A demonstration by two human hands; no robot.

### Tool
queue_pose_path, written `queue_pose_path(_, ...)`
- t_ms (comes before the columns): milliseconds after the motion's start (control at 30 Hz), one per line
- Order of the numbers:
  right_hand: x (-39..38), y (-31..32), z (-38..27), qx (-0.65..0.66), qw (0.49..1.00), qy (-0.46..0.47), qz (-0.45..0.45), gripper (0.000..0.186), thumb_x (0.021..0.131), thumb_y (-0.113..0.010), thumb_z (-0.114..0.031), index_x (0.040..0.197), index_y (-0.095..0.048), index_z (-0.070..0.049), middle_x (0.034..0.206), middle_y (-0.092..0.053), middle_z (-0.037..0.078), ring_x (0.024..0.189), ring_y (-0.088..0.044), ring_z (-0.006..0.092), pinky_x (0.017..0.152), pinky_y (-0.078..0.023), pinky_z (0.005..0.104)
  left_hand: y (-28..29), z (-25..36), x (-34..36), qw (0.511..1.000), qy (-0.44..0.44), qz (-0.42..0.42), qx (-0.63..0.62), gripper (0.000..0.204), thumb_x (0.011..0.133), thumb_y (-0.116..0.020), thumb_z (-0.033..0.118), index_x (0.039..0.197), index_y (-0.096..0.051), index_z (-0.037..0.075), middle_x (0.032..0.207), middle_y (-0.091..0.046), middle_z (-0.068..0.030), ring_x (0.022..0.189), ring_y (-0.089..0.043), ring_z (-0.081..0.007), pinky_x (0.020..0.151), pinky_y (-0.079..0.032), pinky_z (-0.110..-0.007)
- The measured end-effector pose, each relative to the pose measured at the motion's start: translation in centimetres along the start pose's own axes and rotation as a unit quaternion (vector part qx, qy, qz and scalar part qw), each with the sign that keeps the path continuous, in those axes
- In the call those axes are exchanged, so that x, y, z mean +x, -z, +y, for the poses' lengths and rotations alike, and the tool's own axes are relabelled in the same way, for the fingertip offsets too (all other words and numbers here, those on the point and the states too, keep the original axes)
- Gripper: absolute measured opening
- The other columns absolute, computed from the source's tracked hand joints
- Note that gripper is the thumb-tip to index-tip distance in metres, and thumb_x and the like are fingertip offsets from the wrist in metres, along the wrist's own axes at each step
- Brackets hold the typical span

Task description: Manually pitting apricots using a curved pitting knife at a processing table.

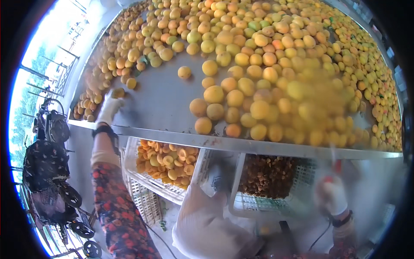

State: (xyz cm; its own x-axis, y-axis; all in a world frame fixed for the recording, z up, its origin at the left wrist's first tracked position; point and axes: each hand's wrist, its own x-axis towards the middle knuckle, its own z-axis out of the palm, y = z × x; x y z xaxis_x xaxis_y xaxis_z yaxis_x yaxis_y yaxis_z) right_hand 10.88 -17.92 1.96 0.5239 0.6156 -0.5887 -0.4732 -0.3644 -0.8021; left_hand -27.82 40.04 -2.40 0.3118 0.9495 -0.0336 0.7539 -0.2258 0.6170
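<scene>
My left hand (108,108), in a white glove with a flowered sleeve behind it, reaches onto the grey metal table (159,101). Its fingertips close on one apricot (117,92) at the left edge of the fruit. A big heap of yellow-orange apricots (267,64) covers the far and right parts of the table. My right hand (331,195), also gloved and blurred by motion, is below the table's front edge at the lower right. It grips a thin tool with a red part, apparently a small knife (335,166).
Under the table's front rim (241,146) stand white plastic crates: one with halved apricots (166,162), one with brown pits (267,175). A white apron (202,224) covers my lap. A dark wheeled cart (47,172) stands on the left.
</scene>
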Motion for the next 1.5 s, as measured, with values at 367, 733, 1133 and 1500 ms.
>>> queue_pose_path(367,0.6,3.7,0.3,0.085,0.987,0.045,-0.131,0.021,0.092,-0.055,-0.023,0.093,-0.053,-0.002,0.067,-0.047,0.001,0.05,-0.044,0.0086,0.045,-0.036,0.0231,-7.8,19.2,-9.4,0.934,-0.109,-0.261,-0.22,0.047,0.082,-0.062,0.017,0.127,-0.053,0.006,0.108,-0.058,-0.003,0.097,-0.053,-0.0086,0.082,-0.043,-0.025)
queue_pose_path(733,-1.7,6.1,2.2,0.139,0.974,0.034,-0.174,0.034,0.097,-0.053,-0.03,0.109,-0.057,0.002,0.071,-0.049,-0.001,0.057,-0.046,0.0081,0.047,-0.038,0.0214,-20.1,23.3,-5.7,0.948,-0.118,-0.081,0.285,0.05,0.085,-0.048,0.034,0.131,-0.049,0.014,0.106,-0.066,-0.0194,0.098,-0.065,-0.0307,0.082,-0.048,-0.048)
queue_pose_path(1133,-3.8,2.3,-3.7,0.187,0.953,0.144,-0.19,0.028,0.09,-0.061,-0.016,0.113,-0.054,-0.002,0.073,-0.05,-0.002,0.049,-0.041,0.0037,0.042,-0.032,0.0195,-11.4,34.9,-23.4,0.832,-0.218,-0.097,-0.502,0.04,0.093,-0.052,0.013,0.129,-0.046,-0.003,0.107,-0.06,-0.0097,0.094,-0.061,-0.0171,0.083,-0.049,-0.028)
queue_pose_path(1500,-14.7,1.6,-14.6,0.198,0.536,0.61,-0.549,0.045,0.093,-0.057,-0.025,0.134,-0.042,-0.019,0.067,-0.052,0.009,0.053,-0.055,0.0135,0.046,-0.046,0.0282,-14.2,36.1,-35.8,0.827,-0.183,-0.287,-0.448,0.032,0.086,-0.049,0.006,0.115,-0.056,-0.004,0.102,-0.061,-0.0086,0.091,-0.056,-0.0146,0.082,-0.044,-0.026)
